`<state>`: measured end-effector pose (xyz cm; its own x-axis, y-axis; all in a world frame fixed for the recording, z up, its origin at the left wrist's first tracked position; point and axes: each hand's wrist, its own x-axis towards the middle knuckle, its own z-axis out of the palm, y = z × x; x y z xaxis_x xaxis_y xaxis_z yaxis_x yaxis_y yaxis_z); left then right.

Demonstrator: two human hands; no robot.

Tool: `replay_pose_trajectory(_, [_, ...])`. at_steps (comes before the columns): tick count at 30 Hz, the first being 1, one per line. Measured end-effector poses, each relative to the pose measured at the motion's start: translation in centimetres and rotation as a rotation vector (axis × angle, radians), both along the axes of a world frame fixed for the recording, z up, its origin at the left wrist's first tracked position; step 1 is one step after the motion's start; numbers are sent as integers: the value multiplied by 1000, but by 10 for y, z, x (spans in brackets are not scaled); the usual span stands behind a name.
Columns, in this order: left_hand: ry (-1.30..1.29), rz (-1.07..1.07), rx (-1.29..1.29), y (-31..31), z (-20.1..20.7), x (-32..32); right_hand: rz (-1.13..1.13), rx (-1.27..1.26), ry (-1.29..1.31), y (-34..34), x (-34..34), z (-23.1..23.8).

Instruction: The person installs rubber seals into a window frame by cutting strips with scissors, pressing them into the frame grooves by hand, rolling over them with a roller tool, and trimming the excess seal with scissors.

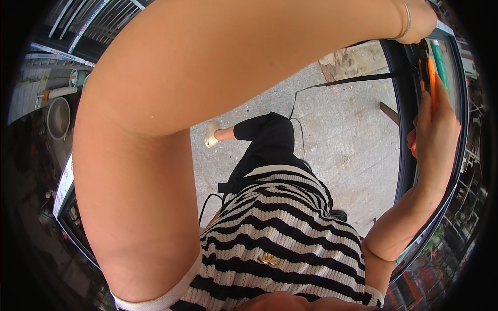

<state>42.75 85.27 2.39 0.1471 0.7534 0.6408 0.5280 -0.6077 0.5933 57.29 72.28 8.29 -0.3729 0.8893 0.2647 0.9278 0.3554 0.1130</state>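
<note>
My left arm stretches across the upper part of the view to the far right, a thin bracelet on its wrist. My left hand [421, 25] is at a dark window-like frame [407, 111], beside the top end of an orange-and-black hand tool [431, 78]. Its fingers are mostly hidden. Lower down, the fingers of my right hand [437, 122] are closed round this tool, held lengthwise along the frame. The tool's exact kind does not show. A green strip [440, 58] shows just right of the tool.
A black strap or cord [353, 80] runs from the frame toward my legs, over grey paving [353, 129]. A brown board [358, 65] lies beyond. At the left are dark metal bars [78, 23] and a round grey basin [58, 118].
</note>
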Motion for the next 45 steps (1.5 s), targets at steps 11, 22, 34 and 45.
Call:
replay_pose_trajectory(11, [238, -107, -93, -12, 10, -13, -191, -183, 206, -4, -32, 8])
replay_pose_trajectory(22, [248, -65, -54, -10, 11, -17, -182, -49, 92, -10, -14, -13])
replay_pose_trajectory(34, [31, -165, -268, -34, 11, -32, -78, -215, 1672, -61, 42, -3])
replay_pose_trajectory(45, [-330, -260, -735, -45, 33, -39, -15, -660, 1966, -4, 46, -27])
